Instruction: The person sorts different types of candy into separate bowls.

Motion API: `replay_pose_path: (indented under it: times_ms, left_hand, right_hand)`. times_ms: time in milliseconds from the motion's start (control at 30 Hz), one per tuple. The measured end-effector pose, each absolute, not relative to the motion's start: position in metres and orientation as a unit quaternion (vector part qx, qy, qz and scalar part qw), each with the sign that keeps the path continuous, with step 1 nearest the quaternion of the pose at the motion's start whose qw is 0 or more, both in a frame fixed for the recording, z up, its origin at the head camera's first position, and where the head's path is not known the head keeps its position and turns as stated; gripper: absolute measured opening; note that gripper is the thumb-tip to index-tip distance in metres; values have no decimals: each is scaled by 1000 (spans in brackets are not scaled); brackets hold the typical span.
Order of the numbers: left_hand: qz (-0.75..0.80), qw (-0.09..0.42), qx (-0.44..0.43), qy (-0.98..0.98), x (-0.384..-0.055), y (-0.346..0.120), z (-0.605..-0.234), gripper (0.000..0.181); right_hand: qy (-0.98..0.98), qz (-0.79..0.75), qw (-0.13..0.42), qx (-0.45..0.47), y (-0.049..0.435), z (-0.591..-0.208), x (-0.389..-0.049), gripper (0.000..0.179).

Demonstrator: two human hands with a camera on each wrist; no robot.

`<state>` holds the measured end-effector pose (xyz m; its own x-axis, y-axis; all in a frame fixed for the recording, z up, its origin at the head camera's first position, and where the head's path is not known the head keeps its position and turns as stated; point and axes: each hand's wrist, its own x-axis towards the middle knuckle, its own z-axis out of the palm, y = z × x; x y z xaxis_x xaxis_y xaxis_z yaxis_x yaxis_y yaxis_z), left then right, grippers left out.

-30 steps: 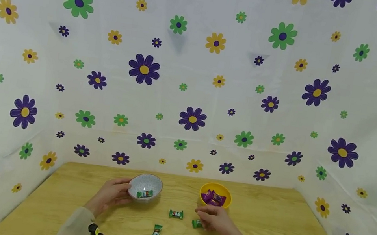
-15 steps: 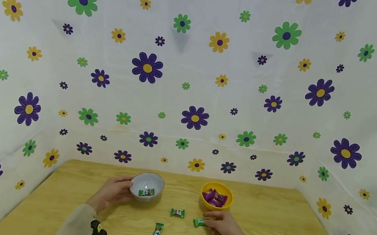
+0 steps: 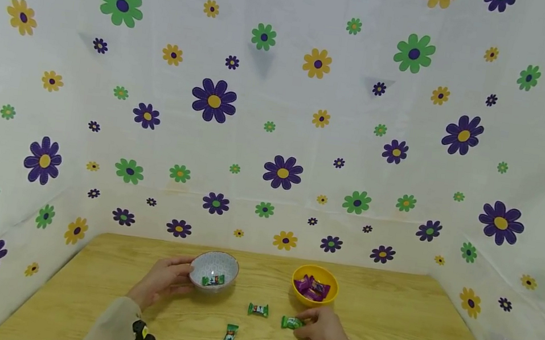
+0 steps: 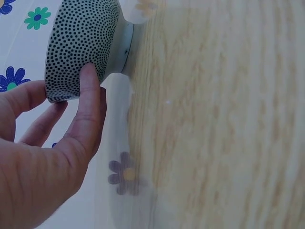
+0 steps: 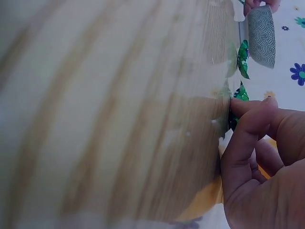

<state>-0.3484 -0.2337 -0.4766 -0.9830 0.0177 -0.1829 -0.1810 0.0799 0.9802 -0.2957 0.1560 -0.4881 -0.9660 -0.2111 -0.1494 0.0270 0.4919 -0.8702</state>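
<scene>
Candy (image 3: 290, 323) | right end in right grip (image 3: 326, 331), narrow pinch | left grip (image 3: 163, 282) holding grey bowl (image 3: 203, 265)

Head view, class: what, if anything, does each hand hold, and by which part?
The left hand holds the round, dark-speckled pale bowl by its left side. The right hand touches the right end of a green-wrapped sweet; whether it grips cannot be told.

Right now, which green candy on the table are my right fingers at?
The rightmost green candy, nearest the yellow bowl: your right fingers are at its right end. The middle candy and leftmost candy lie untouched.
</scene>
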Motion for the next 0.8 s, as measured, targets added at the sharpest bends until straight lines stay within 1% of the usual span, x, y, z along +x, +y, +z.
replay_pose_path:
  times_ms: [167,400,567,800]
  left_hand:
    - [675,72,-59,732,-347,-235,-476,46]
    - [680,72,-52,727,-351,-235,-478,48]
    - [681,64,-60,727,-351,-234,-478,45]
    - [678,64,-46,731,-348,-234,-478,47]
  right_hand:
    - [856,-501,122,-49,154,-486,-295,27]
    - [862,-491,118,-51,154,-482,-293,26]
    - [862,-488,124,-55,153,-479,-293,20]
    - [858,-493,130,-61,152,-479,-291,15]
